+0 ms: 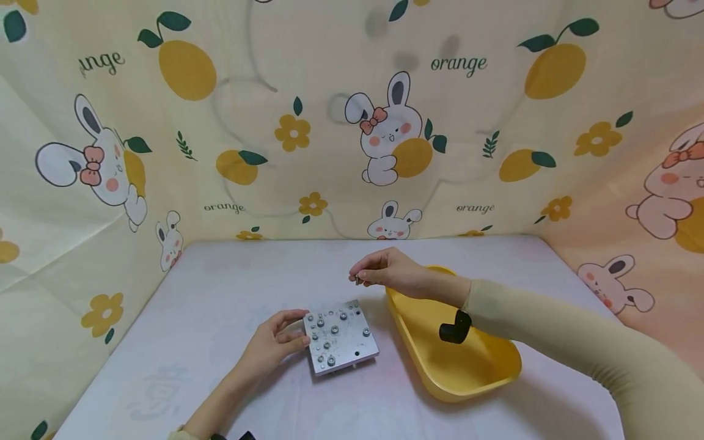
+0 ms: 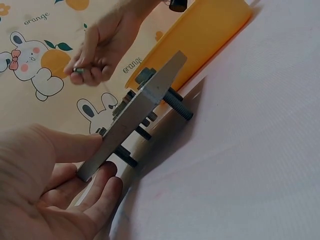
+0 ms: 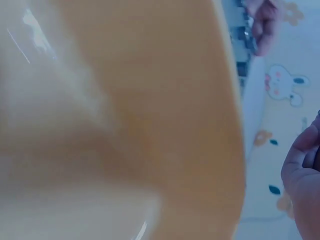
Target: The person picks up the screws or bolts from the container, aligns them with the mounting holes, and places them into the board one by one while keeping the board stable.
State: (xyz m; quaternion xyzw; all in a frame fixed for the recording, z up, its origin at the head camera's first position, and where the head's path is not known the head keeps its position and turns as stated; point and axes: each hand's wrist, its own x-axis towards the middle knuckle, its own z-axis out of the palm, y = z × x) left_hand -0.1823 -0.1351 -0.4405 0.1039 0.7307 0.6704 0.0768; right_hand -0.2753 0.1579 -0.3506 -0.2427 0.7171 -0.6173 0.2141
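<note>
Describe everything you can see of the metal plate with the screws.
The metal plate is a square, grey, flat slab that looks like aluminium. Several dark screws pass through it; their shafts stick out below and keep it raised above the table. The left hand grips its left edge. The yellow tray lies beside it.

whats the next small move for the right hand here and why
Probably lower the right hand toward the metal plate: it pinches a small screw above the plate's far edge, while the left hand steadies the plate, which still shows an empty hole.
</note>
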